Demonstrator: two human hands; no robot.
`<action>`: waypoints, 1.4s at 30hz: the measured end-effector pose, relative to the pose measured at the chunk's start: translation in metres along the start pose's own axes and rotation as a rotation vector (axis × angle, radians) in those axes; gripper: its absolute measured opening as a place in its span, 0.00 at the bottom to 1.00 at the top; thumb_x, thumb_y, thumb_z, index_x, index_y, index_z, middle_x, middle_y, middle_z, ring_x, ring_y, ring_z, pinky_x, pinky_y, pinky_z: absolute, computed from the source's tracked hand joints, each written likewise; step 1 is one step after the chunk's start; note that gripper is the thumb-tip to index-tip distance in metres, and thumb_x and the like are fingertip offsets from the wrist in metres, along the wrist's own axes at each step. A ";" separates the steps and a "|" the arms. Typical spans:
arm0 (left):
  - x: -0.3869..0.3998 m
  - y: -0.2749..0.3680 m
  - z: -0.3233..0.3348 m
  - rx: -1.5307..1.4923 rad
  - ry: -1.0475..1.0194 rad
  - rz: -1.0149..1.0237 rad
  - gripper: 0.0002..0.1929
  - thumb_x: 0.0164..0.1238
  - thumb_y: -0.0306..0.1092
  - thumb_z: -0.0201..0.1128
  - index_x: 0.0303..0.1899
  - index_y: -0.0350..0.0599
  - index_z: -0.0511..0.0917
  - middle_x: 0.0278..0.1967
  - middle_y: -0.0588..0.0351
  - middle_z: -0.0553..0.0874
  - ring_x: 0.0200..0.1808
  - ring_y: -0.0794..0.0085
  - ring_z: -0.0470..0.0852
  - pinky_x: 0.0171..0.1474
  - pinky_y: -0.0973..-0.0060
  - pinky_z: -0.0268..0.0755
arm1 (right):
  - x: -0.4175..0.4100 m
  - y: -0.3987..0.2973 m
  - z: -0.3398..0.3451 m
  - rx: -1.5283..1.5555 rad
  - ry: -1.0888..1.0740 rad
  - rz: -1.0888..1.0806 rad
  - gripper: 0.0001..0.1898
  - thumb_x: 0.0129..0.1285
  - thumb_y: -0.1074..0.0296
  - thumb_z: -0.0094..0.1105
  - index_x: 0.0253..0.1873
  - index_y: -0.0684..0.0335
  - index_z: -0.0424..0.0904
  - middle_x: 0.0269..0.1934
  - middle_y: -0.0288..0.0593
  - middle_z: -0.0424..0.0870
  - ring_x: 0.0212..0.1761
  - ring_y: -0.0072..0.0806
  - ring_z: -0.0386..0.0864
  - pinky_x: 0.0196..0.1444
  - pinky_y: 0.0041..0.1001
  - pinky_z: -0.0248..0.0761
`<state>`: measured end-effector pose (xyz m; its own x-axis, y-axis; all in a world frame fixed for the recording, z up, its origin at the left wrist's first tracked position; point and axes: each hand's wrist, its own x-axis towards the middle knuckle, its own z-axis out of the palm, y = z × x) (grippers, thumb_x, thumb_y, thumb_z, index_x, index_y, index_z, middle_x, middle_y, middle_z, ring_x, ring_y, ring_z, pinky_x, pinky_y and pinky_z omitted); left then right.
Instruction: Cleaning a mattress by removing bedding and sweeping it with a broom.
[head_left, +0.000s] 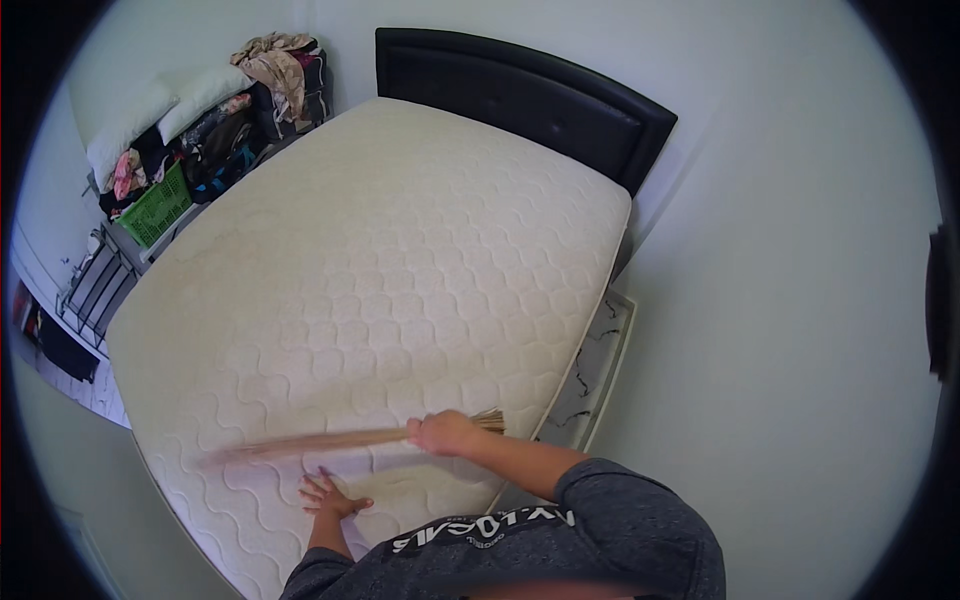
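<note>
A bare, cream quilted mattress (420, 292) fills the middle of the view. My right hand (444, 433) grips a stick broom (337, 441) close to its bound end. The broom's long thin bristles reach left, low over the mattress, and blur towards their tips. Whether the tips touch the fabric I cannot tell. Cut stick ends show on the other side of my fist, near the mattress's right edge. My left hand (332, 498) holds nothing and rests on the near part of the mattress, fingers spread, just below the bristles.
A black padded headboard (517, 97) stands at the far end against the wall. Left of the bed are white pillows (202, 97), piled clothes, a green plastic basket (157, 204) and a black metal rack (101, 289). Marble-patterned floor (589, 375) shows between mattress and right wall.
</note>
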<state>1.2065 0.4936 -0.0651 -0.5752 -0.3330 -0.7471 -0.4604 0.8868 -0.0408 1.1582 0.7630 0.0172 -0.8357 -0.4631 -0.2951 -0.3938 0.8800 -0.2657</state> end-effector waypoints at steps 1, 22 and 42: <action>-0.002 0.003 -0.003 -0.007 -0.002 0.009 0.69 0.23 0.60 0.69 0.57 0.54 0.17 0.57 0.42 0.17 0.59 0.45 0.17 0.56 0.43 0.24 | 0.001 0.018 0.009 -0.010 -0.001 0.004 0.10 0.55 0.61 0.40 0.35 0.61 0.68 0.28 0.47 0.77 0.27 0.39 0.76 0.28 0.37 0.67; 0.008 -0.008 0.010 -0.055 0.162 0.122 0.57 0.32 0.61 0.64 0.62 0.57 0.33 0.61 0.47 0.26 0.61 0.43 0.22 0.57 0.43 0.26 | -0.074 0.236 0.064 0.242 -0.023 0.758 0.13 0.53 0.62 0.46 0.40 0.59 0.74 0.35 0.51 0.77 0.35 0.40 0.76 0.36 0.34 0.68; 0.008 0.039 0.026 -0.004 -0.012 0.254 0.53 0.40 0.59 0.61 0.62 0.47 0.35 0.62 0.42 0.31 0.63 0.45 0.30 0.56 0.42 0.36 | -0.036 0.332 0.044 1.258 1.010 1.179 0.13 0.59 0.63 0.37 0.37 0.66 0.70 0.23 0.47 0.72 0.20 0.34 0.71 0.20 0.33 0.64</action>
<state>1.2013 0.5340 -0.0895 -0.6648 -0.0961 -0.7408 -0.3052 0.9401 0.1519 1.0743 1.0675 -0.1004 -0.4855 0.7942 -0.3656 0.4741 -0.1122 -0.8733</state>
